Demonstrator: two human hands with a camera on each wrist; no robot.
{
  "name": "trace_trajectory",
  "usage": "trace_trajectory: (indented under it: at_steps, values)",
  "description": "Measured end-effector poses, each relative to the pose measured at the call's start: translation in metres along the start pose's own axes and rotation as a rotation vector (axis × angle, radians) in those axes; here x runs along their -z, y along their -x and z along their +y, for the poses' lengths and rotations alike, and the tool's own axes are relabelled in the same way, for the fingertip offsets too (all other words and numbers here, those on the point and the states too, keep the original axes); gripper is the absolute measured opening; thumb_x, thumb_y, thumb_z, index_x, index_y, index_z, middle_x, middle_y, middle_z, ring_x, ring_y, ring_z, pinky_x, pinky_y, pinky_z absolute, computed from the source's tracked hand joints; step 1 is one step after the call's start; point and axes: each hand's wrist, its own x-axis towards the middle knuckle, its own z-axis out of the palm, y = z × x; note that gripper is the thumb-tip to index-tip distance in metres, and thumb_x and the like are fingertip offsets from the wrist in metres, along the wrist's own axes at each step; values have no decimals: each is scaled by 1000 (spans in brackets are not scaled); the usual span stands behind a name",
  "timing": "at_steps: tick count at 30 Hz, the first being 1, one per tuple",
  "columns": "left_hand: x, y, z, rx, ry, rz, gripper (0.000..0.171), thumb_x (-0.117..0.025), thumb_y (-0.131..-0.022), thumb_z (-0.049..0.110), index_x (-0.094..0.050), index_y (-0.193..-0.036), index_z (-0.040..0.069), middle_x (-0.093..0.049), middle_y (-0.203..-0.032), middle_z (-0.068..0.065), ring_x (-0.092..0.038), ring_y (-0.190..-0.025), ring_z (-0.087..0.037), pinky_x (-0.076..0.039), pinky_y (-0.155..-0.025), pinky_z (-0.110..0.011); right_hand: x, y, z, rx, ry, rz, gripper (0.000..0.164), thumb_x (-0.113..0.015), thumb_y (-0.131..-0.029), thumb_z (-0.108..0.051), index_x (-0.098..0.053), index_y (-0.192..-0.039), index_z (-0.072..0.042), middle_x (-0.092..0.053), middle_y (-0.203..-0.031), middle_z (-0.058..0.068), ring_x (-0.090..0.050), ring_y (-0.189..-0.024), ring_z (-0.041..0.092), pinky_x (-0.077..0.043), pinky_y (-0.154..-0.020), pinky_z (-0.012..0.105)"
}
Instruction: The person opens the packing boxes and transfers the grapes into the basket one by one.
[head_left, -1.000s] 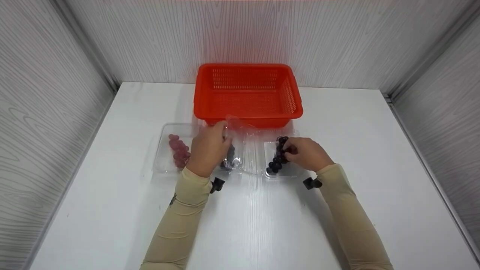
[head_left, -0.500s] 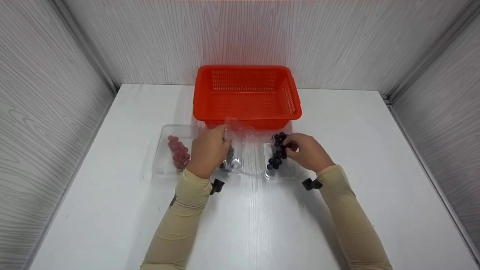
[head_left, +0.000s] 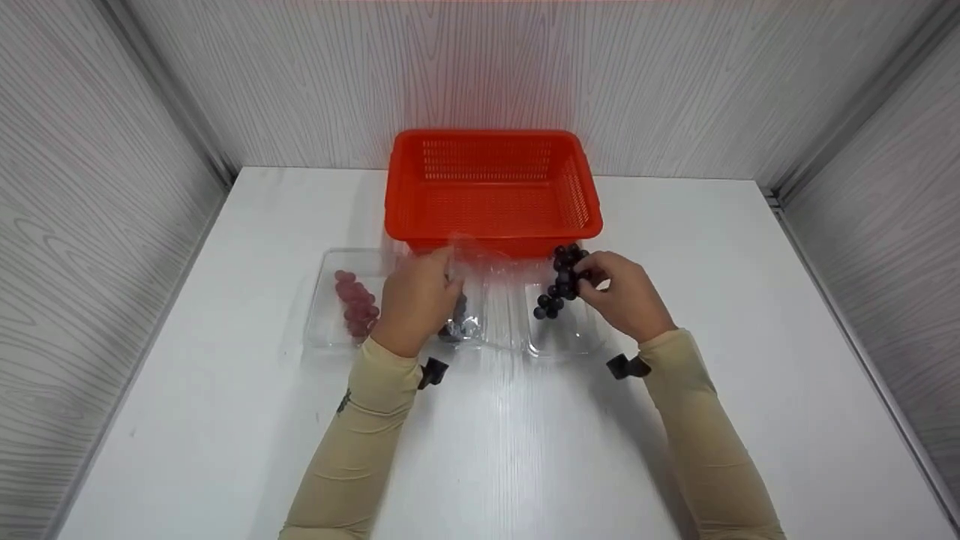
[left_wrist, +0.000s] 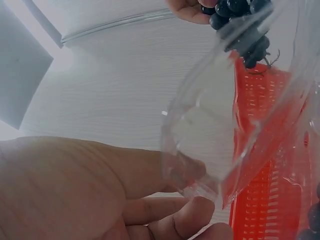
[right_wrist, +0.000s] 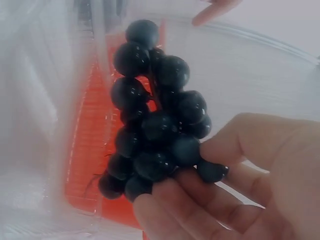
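Note:
My left hand [head_left: 416, 304] pinches the edge of a clear plastic lid [left_wrist: 192, 170] between thumb and fingers, and the lid stands raised. My right hand [head_left: 630, 296] holds a bunch of dark grapes [head_left: 562, 281] by thumb and fingertips; the bunch hangs over a clear plastic tray [head_left: 566, 346] on the right. In the right wrist view the dark grapes [right_wrist: 160, 125] fill the middle, their stem showing. A second dark bunch [head_left: 454, 326] shows beside my left hand, partly hidden by the lid. Red grapes [head_left: 356, 304] lie in a clear tray [head_left: 319, 322] on the left.
A red slotted basket [head_left: 495, 202] stands right behind the trays, with its front wall close to the lid. The white table [head_left: 495, 442] is bounded by a grey wood-grain wall [head_left: 300, 82] at the back and by walls at both sides.
My right hand has lifted the dark grapes up and away from me, off the right tray toward the basket's front right corner. The left hand stays at the lid, nearly still.

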Motion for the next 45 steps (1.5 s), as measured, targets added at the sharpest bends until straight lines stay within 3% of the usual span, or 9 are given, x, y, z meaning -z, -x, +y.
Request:
trace_trajectory:
  at_steps: [13,18,33,45]
  values:
    - [2,0,-2,5,16,-11,34,-65,-87,18,-63,-120,10,-56,-68,-2,-54,-63,-21,-47,-54,-33,6,0,-6,104,-81,247,18,-63,-87,-6,-66,-103,-13,-64,-98,-5,-61,-85,7,-52,-76,24]
    - [1,-1,0,14,21,-11,29,-64,-87,19,-62,-114,9,-55,-69,-2,-54,-65,-22,-47,-56,-33,10,-2,-9,133,-111,338,17,-64,-86,-6,-67,-102,-11,-64,-97,-4,-61,-84,6,-53,-69,22]
    - [2,-1,-3,19,27,-11,30,-64,-87,21,-65,-115,11,-58,-72,-3,-56,-67,-21,-49,-56,-34,25,-15,-12,105,-89,336,17,-63,-88,-10,-66,-104,-13,-64,-99,-6,-60,-87,5,-53,-70,21]
    - [1,-3,-7,56,36,-71,29,-61,-89,21,-64,-115,9,-58,-72,-3,-55,-66,-21,-46,-54,-33,31,-39,-24,114,-55,310,16,-62,-88,-12,-66,-103,-14,-62,-97,-6,-59,-85,3,-53,-71,22]
